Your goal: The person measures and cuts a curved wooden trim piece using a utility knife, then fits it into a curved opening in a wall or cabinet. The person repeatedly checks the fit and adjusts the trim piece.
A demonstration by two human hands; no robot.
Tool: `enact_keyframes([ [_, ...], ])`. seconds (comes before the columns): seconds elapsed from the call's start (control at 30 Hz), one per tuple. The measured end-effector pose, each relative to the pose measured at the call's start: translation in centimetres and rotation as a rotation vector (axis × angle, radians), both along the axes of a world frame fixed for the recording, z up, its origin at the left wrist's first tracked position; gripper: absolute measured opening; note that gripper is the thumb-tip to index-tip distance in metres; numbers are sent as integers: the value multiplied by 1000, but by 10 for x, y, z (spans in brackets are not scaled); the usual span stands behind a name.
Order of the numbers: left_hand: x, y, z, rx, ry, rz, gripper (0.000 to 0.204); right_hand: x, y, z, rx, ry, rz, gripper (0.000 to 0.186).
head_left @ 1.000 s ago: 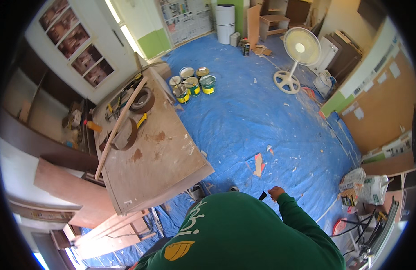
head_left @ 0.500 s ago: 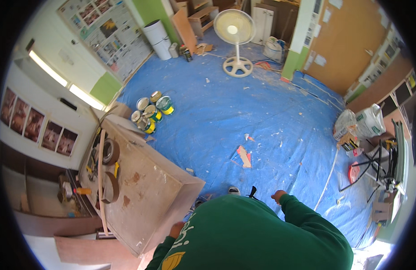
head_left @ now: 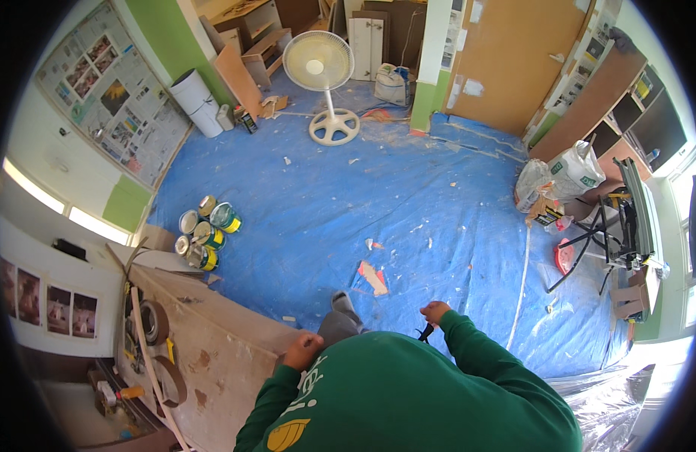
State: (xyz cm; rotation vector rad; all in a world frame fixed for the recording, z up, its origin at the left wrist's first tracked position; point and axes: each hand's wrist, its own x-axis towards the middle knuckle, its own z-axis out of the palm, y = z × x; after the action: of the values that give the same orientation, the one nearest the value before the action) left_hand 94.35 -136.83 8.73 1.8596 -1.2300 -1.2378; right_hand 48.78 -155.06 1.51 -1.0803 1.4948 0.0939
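My left hand (head_left: 303, 350) hangs at my left side, its fingers curled closed, beside the worn brown cabinet top (head_left: 220, 320); nothing shows in it. In front of my body on the right, my right hand (head_left: 435, 312) is held in a loose fist over the blue floor sheet (head_left: 453, 248), and no object shows in it. A short dark strap (head_left: 425, 331) sticks out beside my shirt, just under that hand. My shod foot (head_left: 343, 303) stands forward on the sheet.
Paint cans (head_left: 208, 235) cluster left, beyond the cabinet, which bears brown rolls (head_left: 153, 322) and a long wooden strip (head_left: 146, 346). A white pedestal fan (head_left: 319, 64) stands ahead. Scraps (head_left: 373, 278) litter the sheet. Right are white bags (head_left: 575, 173) and a black-legged folding stand (head_left: 596, 237).
My view has swung to the right and moved forward. My left hand has come forward beside the cabinet, and my right hand has drawn nearer the strap. One foot has stepped ahead.
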Motion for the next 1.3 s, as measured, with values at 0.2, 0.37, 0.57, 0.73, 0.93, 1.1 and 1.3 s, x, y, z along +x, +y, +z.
enact_keyframes([
  [0.2,29,-48,-85,174,-42,-295,31,23,-117,35,-126,-127,-306,31],
  [0.37,79,-169,-59,234,-193,-451,31,-15,-188,13,-373,291,368,36],
  [0.57,116,-346,-57,409,-434,-704,30,-79,-165,-14,-239,558,309,48],
  [0.73,77,-508,-59,272,-166,-583,34,-93,-118,-28,92,519,-73,59],
  [0.93,-57,-661,-64,327,-179,-522,27,-120,-117,-88,278,342,-184,64],
  [1.1,-150,-691,-89,129,-277,-743,32,-219,-235,-128,101,415,-108,60],
  [1.3,-199,-723,-123,155,-111,-812,53,-353,-432,-89,-277,306,-220,36],
])
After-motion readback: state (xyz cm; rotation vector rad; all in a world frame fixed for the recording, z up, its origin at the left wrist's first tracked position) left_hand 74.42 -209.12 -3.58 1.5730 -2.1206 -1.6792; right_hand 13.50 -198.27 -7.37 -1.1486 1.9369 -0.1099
